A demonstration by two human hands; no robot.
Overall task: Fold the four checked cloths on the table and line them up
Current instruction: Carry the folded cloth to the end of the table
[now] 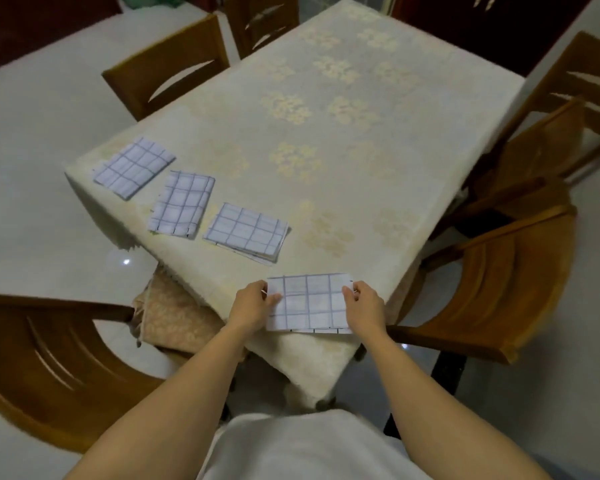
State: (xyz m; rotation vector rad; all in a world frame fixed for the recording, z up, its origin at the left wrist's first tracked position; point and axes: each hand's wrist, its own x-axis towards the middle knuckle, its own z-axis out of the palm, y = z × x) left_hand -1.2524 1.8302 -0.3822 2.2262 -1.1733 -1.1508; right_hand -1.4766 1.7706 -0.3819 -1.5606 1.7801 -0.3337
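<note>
A folded white cloth with blue checks (310, 303) lies at the near corner of the table. My left hand (253, 304) pinches its left edge and my right hand (364, 304) pinches its right edge. Three more folded checked cloths lie in a diagonal row towards the far left: one (246, 232) nearest, one (182, 204) in the middle, one (134, 167) at the table's left corner. They lie apart, each turned at a slightly different angle.
The table (343, 116) wears a cream flowered cover. Wooden chairs stand around it: one at the near left (49, 362), two at the right (506, 296), two at the far left (167, 64). A beige cushion (174, 317) sits under the near edge.
</note>
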